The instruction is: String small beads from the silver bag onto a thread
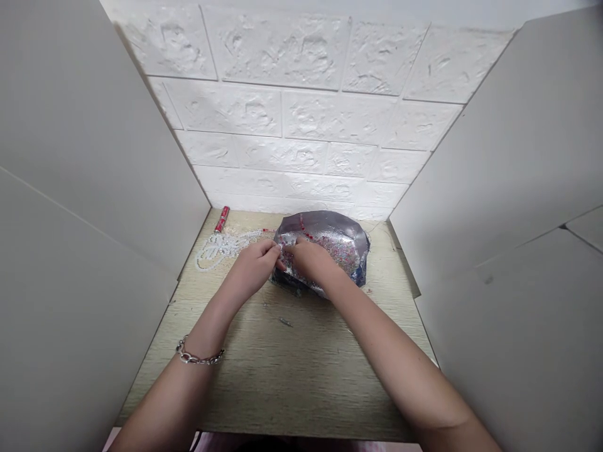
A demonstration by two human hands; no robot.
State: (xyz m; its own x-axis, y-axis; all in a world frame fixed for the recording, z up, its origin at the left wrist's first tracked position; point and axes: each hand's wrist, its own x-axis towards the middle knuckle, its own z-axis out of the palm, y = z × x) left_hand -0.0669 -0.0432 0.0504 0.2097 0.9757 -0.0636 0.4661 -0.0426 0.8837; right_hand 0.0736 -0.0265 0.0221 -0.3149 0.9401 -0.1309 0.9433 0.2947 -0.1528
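Observation:
A silvery plastic bag (pixel 325 220) lies opened out near the wall, with many small pink, red and clear beads (pixel 342 251) in it. At its left edge, my left hand (pixel 259 260) is closed in a pinch; what sits between the fingertips is too small to name. My right hand (pixel 308 258) reaches over the beads from the right, its fingers bent together close to the left fingertips. Whatever those fingers hold is hidden. Left of the bag lie looped strands of white beads (pixel 219 248). A short row of red beads (pixel 306 231) runs over the bag's far part.
A red cylindrical roll (pixel 222 218) lies at the back left of the wooden table (pixel 264 376). Nearer me is a small thin grey object (pixel 285 322). White brick-pattern wall (pixel 301 113) stands behind, with pale panels on the left (pixel 94 188) and right (pixel 509 188).

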